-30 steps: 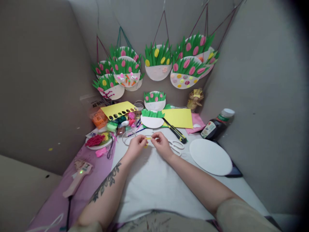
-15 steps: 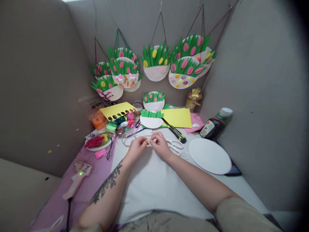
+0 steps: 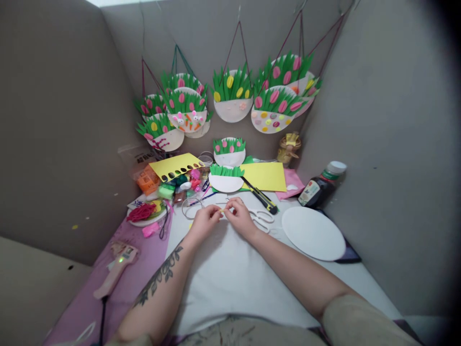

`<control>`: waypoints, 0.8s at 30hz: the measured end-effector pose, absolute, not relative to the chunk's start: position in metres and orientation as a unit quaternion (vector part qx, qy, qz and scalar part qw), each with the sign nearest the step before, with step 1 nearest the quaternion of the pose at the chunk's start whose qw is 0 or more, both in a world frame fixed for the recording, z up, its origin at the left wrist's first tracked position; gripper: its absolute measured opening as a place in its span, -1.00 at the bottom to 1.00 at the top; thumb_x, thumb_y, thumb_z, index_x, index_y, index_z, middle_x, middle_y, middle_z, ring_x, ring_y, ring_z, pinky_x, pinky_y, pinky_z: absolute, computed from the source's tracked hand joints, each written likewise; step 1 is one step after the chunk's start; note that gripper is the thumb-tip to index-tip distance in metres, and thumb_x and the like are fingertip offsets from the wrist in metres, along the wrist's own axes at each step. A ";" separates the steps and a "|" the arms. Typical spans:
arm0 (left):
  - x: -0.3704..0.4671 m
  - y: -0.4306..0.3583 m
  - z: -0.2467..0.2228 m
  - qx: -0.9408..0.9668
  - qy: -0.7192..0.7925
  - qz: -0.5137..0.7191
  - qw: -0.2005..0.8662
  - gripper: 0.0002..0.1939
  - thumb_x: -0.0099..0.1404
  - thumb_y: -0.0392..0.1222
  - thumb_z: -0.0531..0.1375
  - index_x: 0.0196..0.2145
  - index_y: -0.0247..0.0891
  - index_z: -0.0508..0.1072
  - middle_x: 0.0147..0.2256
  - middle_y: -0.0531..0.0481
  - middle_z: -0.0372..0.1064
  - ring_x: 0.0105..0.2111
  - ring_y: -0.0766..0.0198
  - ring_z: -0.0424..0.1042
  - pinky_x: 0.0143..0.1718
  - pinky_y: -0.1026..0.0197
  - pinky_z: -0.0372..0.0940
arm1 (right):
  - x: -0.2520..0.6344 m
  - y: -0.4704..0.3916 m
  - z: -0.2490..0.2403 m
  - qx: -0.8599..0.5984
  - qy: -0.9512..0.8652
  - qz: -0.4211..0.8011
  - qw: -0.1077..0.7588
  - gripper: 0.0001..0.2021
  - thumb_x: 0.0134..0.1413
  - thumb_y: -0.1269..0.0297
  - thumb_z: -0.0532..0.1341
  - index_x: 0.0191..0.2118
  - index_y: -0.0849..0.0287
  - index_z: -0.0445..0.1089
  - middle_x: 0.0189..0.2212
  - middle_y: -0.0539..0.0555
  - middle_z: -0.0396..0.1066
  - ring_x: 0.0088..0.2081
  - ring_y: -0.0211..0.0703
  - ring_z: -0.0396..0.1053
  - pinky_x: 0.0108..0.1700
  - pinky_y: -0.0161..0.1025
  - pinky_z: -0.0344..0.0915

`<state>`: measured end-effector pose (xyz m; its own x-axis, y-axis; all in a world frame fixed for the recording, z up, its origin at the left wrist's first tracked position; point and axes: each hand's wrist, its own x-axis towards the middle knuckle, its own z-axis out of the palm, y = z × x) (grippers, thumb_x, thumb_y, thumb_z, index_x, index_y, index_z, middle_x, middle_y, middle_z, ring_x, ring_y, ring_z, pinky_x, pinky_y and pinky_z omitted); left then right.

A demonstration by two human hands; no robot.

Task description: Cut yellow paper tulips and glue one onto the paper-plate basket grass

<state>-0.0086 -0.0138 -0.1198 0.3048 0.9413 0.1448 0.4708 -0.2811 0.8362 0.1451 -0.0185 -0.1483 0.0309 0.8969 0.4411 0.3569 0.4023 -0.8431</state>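
Observation:
My left hand [image 3: 206, 220] and my right hand [image 3: 239, 217] meet over the white table cover, fingertips pinched together. Between them is a tiny yellow piece of paper [image 3: 222, 210], mostly hidden by the fingers, so its shape cannot be made out. White-handled scissors [image 3: 264, 218] lie just right of my right hand. Behind them rests a black and yellow utility knife [image 3: 260, 194]. A metal ring [image 3: 182, 209] lies left of my left hand. Beyond the hands stands a white paper-plate pocket [image 3: 226, 182] with green paper grass.
A pink glue gun [image 3: 117, 271] with a lit green light lies at left. Clay packets [image 3: 166, 191] and punched yellow card [image 3: 176, 166] sit behind it. At right are a white paper plate [image 3: 313, 233] and a dark bottle [image 3: 321, 185]. Finished plate pockets [image 3: 233, 109] hang on the back wall.
Both hands stay in almost the same place, with slight finger movement around the yellow piece. The camera view has shifted very slightly.

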 end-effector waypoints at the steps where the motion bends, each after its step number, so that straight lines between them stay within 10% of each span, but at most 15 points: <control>1: -0.008 -0.014 -0.120 0.728 0.486 0.333 0.351 -0.79 0.18 -0.15 0.06 -0.40 -0.26 0.46 -0.43 -0.01 0.47 -0.42 0.26 0.39 -0.38 0.30 0.21 | 0.145 -0.018 -0.148 -0.484 -0.648 0.253 0.531 -0.96 -0.06 0.40 0.14 -0.46 0.15 0.31 -0.30 0.05 0.25 -0.24 -0.18 0.27 -0.39 -0.31 0.22; 24: -0.007 -0.014 -0.124 0.737 0.510 0.325 0.302 -0.76 0.17 -0.11 0.07 -0.42 -0.25 0.48 -0.45 -0.02 0.48 -0.44 0.25 0.39 -0.41 0.29 0.18 | 0.147 -0.017 -0.152 -0.476 -0.685 0.209 0.510 -0.93 -0.06 0.44 0.16 -0.45 0.14 0.32 -0.29 0.06 0.24 -0.17 -0.13 0.26 -0.20 -0.20 0.27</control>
<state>-0.0074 -0.0140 -0.1236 0.2674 0.9482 0.1715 0.5557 -0.2971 0.7765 0.1471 -0.0168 -0.1516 -0.0262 0.8657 0.4998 0.4384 0.4593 -0.7726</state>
